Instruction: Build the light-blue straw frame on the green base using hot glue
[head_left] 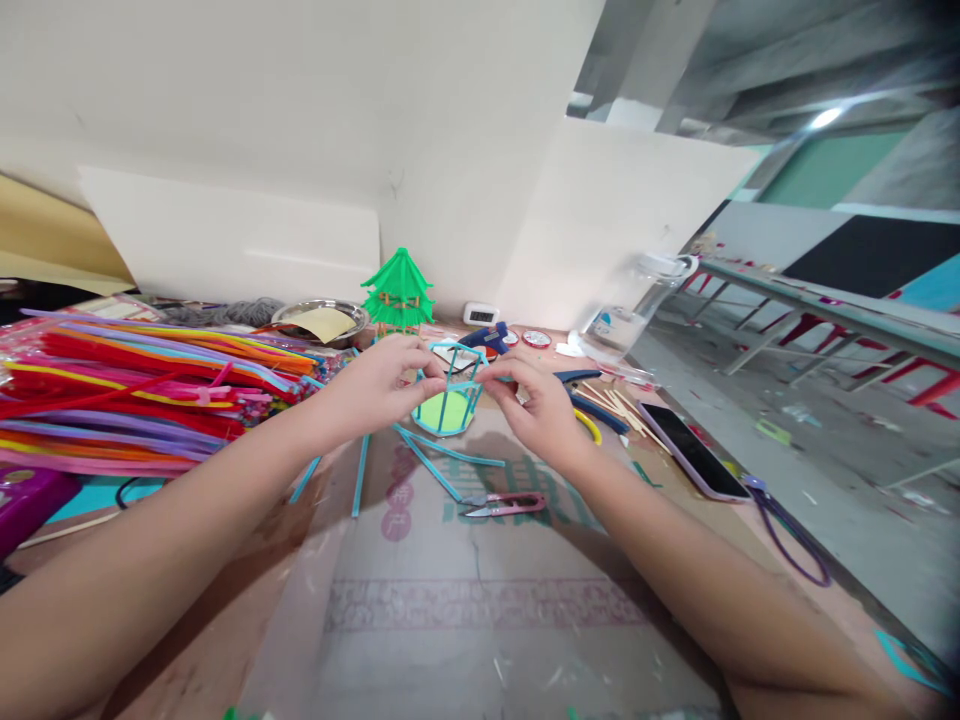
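Observation:
My left hand (382,385) and my right hand (536,405) both pinch a small teal pipe-cleaner frame (454,385) shaped like a cage, held between them just above the table. A light green disc (442,412) forms its base. The left fingers close on the frame's left side, the right fingers on its upper right edge. Loose teal pipe cleaners (435,460) lie on the cardboard below, and small pink-handled snips (502,505) rest in front of them.
A big pile of coloured pipe cleaners (142,390) fills the left. Behind stand a green paper pagoda model (399,290), a metal dish (322,320) and a blue glue gun (487,338). A phone (694,450), wooden sticks (619,402) and a plastic jar (637,300) lie right, near the table edge.

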